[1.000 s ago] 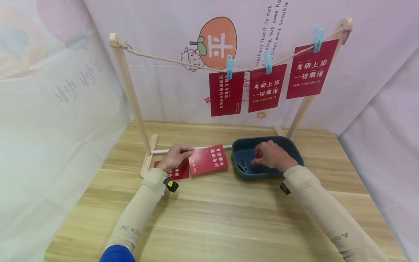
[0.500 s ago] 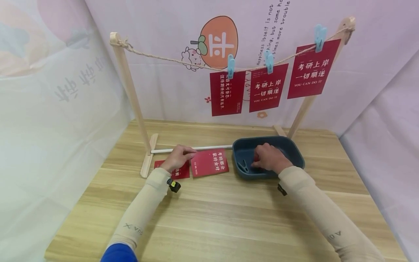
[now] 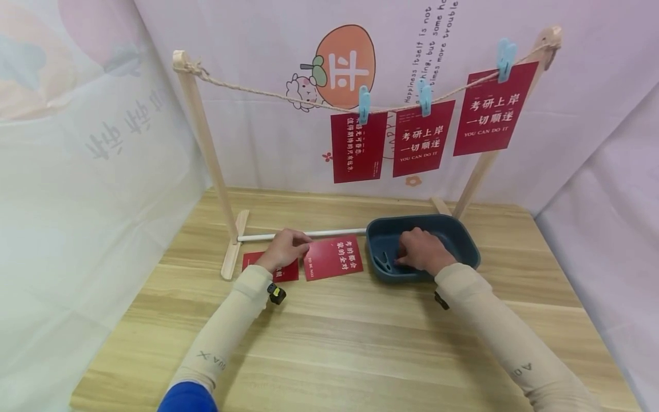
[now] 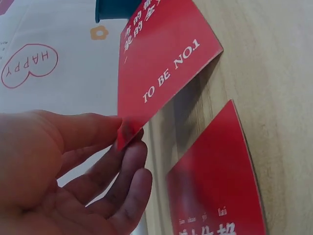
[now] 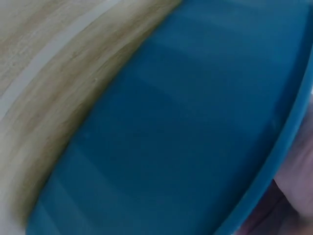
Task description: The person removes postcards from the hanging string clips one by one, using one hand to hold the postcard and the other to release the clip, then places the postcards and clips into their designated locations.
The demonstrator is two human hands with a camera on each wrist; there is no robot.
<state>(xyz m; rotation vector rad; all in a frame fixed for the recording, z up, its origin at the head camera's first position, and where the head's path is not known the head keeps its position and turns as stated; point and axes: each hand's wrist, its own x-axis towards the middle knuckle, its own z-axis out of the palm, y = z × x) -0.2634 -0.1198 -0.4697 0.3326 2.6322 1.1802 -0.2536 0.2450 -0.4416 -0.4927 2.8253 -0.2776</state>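
Observation:
My left hand [image 3: 285, 249] pinches a corner of a red card [image 3: 334, 258] with white lettering between thumb and fingers. In the left wrist view that card [image 4: 166, 58] tilts up off the table. Beneath and beside the same hand, a second red card [image 3: 288, 271] lies flat. My right hand [image 3: 424, 250] reaches down into a dark blue tray [image 3: 465, 243], its fingers bent downward. Its fingertips are mostly hidden, and the right wrist view shows chiefly the tray's blue wall [image 5: 171, 112]. A dark clothespin [image 3: 382, 261] lies in the tray, left of the right fingers.
A wooden stand with a left post [image 3: 206, 143] and right post [image 3: 476, 177] carries a sagging string [image 3: 268, 93]. Three red cards hang there, the leftmost card [image 3: 357, 149] by a light blue clothespin [image 3: 364, 105]. A white rod [image 3: 337, 233] runs low along the back.
My left hand has shifted slightly right with the pinched card. The right hand has moved a little within the tray, and a red bit seen at its fingers earlier no longer shows clearly.

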